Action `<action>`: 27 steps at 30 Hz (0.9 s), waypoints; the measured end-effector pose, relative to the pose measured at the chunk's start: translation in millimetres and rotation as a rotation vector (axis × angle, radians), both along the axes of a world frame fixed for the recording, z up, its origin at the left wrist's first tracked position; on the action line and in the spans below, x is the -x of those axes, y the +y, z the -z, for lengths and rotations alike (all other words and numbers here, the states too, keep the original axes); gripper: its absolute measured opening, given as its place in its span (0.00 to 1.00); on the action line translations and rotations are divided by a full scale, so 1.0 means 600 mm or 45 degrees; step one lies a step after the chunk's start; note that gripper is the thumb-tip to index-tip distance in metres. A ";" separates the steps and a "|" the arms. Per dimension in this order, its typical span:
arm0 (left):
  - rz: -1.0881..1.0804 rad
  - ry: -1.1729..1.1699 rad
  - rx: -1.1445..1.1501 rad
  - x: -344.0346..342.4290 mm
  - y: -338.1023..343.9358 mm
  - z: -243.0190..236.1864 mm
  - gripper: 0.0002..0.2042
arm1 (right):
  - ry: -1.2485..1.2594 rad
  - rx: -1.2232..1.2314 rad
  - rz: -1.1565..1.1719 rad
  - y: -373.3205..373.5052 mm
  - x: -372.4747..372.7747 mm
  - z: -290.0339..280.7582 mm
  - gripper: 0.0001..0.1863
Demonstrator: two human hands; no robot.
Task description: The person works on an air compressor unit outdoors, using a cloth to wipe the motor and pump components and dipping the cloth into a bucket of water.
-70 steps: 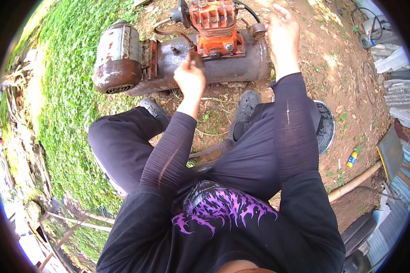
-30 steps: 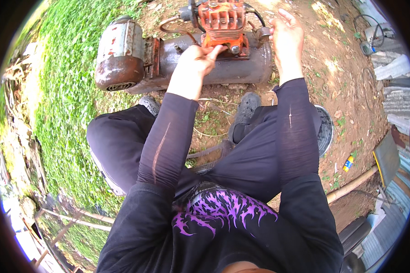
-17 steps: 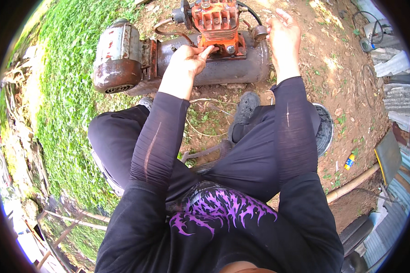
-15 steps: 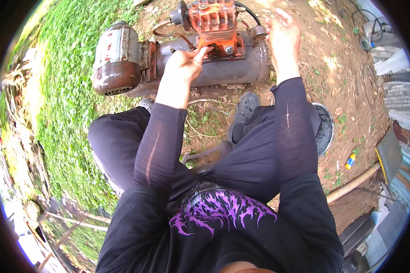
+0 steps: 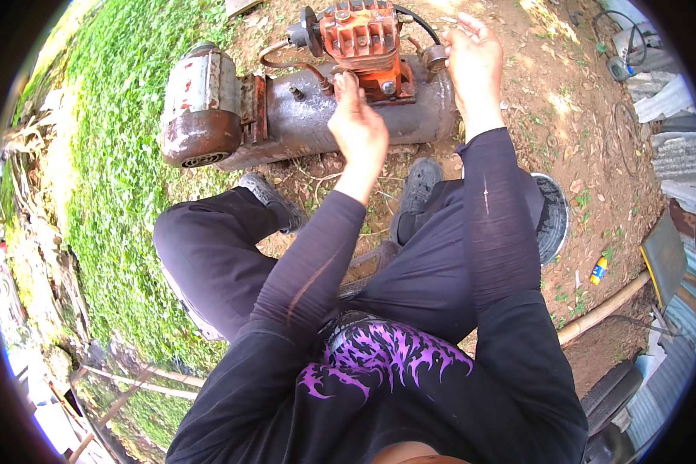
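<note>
An orange compressor pump head with cooling fins is mounted on a dark, worn air tank. My left hand reaches up to the lower left of the pump's orange base, beside the bent copper pipe. Its fingers are pressed together there; whatever is between them is hidden. My right hand is raised at the tank's right end, close to the round gauge. The fingers of that hand are partly bent and apart, with nothing visible in them. A black hose curves from the pump toward the gauge.
A rusty grey electric motor sits at the tank's left end. Beside my right leg stands a bucket. A yellow-blue container, a bamboo pole and corrugated sheets lie on the right. Grass covers the left.
My left hand has moved right and turned, its fingers now pointing up at the pump base, uncovering a small fitting on the tank. My right hand has shifted slightly left, its fingers more bent.
</note>
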State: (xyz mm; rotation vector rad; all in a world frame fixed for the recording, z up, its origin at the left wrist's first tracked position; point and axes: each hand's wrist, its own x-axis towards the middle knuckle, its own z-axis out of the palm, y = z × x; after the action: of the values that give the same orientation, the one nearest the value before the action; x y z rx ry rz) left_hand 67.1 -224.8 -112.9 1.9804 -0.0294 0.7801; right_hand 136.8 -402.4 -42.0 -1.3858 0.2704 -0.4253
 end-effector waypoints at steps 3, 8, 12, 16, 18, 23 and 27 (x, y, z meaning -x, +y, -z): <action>0.066 -0.095 -0.289 0.013 0.007 0.010 0.25 | 0.019 -0.022 -0.001 -0.002 0.007 -0.006 0.25; 0.263 0.051 -0.546 0.034 0.053 0.025 0.29 | 0.026 -0.018 0.003 -0.015 0.006 0.001 0.26; 0.005 0.334 -0.107 0.033 0.147 0.061 0.19 | 0.052 0.035 0.026 -0.006 0.020 -0.018 0.24; 0.368 0.738 1.127 0.052 0.150 -0.004 0.11 | 0.192 0.276 -0.150 -0.008 0.031 -0.017 0.24; 0.495 0.709 1.226 0.062 0.133 -0.037 0.11 | 0.242 0.473 -0.360 0.004 0.036 -0.002 0.27; 0.727 0.615 1.295 0.069 0.058 -0.118 0.13 | 0.441 0.277 -0.759 0.057 0.127 -0.081 0.37; 0.897 0.587 1.067 0.046 -0.005 -0.171 0.12 | 0.171 -0.086 -0.697 0.025 0.159 -0.086 0.24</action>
State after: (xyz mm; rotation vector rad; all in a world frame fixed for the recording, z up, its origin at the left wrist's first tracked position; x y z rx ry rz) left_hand 39.2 -227.8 -10.0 1.1625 -0.1016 -0.1429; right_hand 41.4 -387.7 9.7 -1.3592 0.0068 0.1295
